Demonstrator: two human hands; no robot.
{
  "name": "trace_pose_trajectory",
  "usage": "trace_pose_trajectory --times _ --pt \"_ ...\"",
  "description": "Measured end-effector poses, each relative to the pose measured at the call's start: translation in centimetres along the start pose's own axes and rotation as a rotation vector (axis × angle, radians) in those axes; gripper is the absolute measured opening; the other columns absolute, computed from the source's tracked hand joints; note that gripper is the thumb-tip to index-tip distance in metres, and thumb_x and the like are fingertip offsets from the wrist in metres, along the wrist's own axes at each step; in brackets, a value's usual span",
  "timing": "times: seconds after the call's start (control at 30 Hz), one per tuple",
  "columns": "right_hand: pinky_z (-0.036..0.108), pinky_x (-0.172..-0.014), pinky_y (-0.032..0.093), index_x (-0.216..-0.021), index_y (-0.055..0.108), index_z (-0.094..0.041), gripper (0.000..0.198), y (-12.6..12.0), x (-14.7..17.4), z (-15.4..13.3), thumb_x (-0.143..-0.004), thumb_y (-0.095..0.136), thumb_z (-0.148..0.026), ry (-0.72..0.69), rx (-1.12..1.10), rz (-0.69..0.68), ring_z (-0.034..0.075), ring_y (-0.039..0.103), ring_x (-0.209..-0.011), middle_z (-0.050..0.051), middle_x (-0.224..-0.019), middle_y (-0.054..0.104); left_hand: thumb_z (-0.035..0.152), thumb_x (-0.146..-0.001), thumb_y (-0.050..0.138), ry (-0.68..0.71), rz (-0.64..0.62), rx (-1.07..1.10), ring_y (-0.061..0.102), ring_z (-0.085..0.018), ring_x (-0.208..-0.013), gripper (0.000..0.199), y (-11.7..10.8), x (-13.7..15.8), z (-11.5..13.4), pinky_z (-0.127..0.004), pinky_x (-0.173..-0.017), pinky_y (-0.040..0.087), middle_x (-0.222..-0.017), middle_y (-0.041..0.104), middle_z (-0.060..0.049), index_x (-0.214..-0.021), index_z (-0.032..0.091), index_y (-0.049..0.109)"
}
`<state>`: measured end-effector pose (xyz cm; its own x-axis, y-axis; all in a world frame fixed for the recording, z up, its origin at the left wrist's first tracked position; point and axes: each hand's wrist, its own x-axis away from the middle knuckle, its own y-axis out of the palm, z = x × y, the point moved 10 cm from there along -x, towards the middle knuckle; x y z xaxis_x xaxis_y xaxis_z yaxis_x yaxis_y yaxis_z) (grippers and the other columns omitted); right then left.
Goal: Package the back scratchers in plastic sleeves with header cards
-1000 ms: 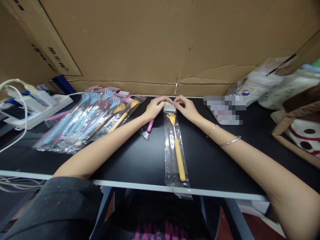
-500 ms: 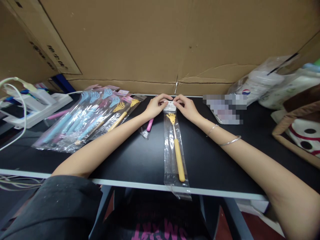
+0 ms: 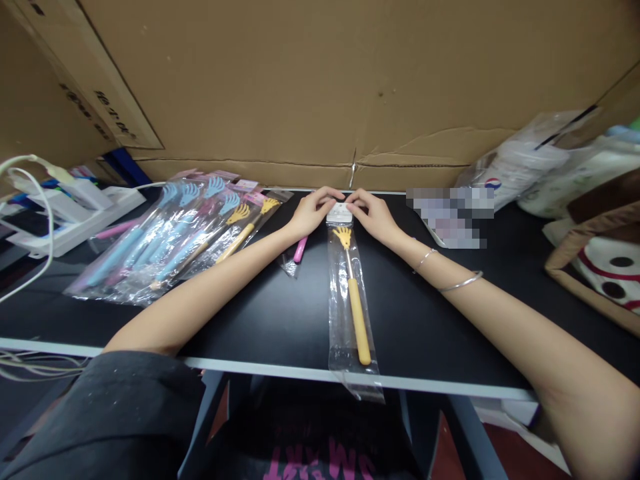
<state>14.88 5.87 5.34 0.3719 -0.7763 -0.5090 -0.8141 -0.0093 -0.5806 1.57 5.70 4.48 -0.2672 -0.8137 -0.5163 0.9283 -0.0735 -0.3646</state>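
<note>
A yellow back scratcher (image 3: 359,320) lies in a clear plastic sleeve (image 3: 336,313), its hand-shaped head pointing away from me. At the sleeve's far end is a white header card (image 3: 339,213). My left hand (image 3: 314,212) is closed on the card's left edge, thumb over it. On the card's right edge, my right hand (image 3: 371,212) pinches in the same way. Partly hidden behind my left hand lies a pink-handled item (image 3: 301,250) in clear plastic. The sleeve's open-looking near end hangs over the table's front edge.
Several bagged blue and yellow back scratchers (image 3: 175,230) are piled at the left. Beyond them is a white power strip (image 3: 75,220) with cables. On the right are a blurred-out flat item (image 3: 450,219), a bagged cup (image 3: 520,167) and a brown-trimmed bag (image 3: 565,267). Cardboard (image 3: 300,87) walls the back.
Both hands stay at the card with almost no movement. The card looks tipped slightly, showing a little more of its white face.
</note>
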Motion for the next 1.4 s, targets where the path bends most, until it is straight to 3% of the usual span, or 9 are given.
trace_pose_trajectory --times 0.23,0.37,0.5,0.73,0.93,1.2,1.4 --pt "0.035 -0.077 0.046 -0.087 0.056 -0.023 0.007 -0.1 0.1 -0.6 -0.085 0.053 -0.029 -0.025 0.056 0.004 0.022 0.062 -0.077 0.004 -0.082 0.070 0.027 -0.093 0.053 -0.012 0.021 0.001 0.066 -0.015 -0.085 0.022 -0.2 0.2 0.0 -0.028 -0.085 0.051 -0.100 0.074 -0.003 -0.108 0.018 0.066" --pt "0.036 -0.082 0.049 -0.088 0.054 -0.024 0.010 -0.1 0.2 0.1 -0.078 0.054 -0.021 0.034 0.035 -0.006 0.021 0.065 -0.076 0.001 -0.078 0.071 0.030 -0.095 0.048 -0.028 0.043 -0.014 0.064 -0.017 -0.097 0.024 -0.7 0.1 0.1 -0.031 -0.096 0.048 -0.107 0.073 -0.002 -0.107 0.021 0.066" --pt "0.038 -0.087 0.050 -0.087 0.052 -0.025 0.014 -0.1 0.0 0.8 -0.075 0.056 -0.020 0.061 -0.011 0.002 0.023 0.070 -0.088 0.003 -0.089 0.073 0.025 -0.092 0.044 -0.063 -0.030 0.031 0.062 -0.019 -0.112 0.024 -0.3 -0.3 -0.1 -0.034 -0.108 0.043 -0.114 0.070 -0.001 -0.105 0.021 0.064" --pt "0.042 -0.089 0.051 -0.087 0.052 -0.025 0.013 0.1 -0.4 1.5 -0.076 0.058 -0.023 0.035 0.036 0.010 0.025 0.067 -0.095 0.006 -0.095 0.070 0.023 -0.088 0.046 -0.037 -0.078 0.160 0.063 -0.020 -0.112 0.023 -0.3 -1.1 0.2 -0.036 -0.109 0.045 -0.113 0.070 -0.004 -0.104 0.019 0.062" --pt "0.043 -0.088 0.050 -0.087 0.058 -0.024 0.009 0.4 -0.3 1.2 -0.082 0.058 -0.032 0.003 0.110 -0.020 0.027 0.063 -0.094 0.007 -0.091 0.070 0.027 -0.092 0.047 0.086 -0.194 0.008 0.063 -0.021 -0.115 0.024 0.1 -1.3 1.9 -0.036 -0.109 0.044 -0.114 0.071 -0.006 -0.105 0.018 0.065" --pt "0.048 -0.094 0.047 -0.089 0.060 -0.024 0.028 0.3 -0.5 0.9 -0.092 0.056 -0.052 -0.072 0.111 -0.007 0.028 0.059 -0.099 0.007 -0.096 0.069 0.039 -0.100 0.038 0.175 -0.206 -0.158 0.063 -0.021 -0.115 0.037 -0.4 -0.8 3.6 -0.034 -0.107 0.043 -0.119 0.071 -0.009 -0.112 0.016 0.064" --pt "0.045 -0.089 0.048 -0.087 0.059 -0.024 0.025 0.4 -0.6 1.4 -0.092 0.057 -0.048 -0.043 0.108 -0.016 0.026 0.058 -0.094 0.006 -0.089 0.066 0.051 -0.100 0.039 0.037 -0.181 -0.392 0.067 -0.020 -0.105 0.043 -0.8 -0.4 2.6 -0.031 -0.097 0.047 -0.118 0.073 -0.005 -0.120 0.021 0.063"
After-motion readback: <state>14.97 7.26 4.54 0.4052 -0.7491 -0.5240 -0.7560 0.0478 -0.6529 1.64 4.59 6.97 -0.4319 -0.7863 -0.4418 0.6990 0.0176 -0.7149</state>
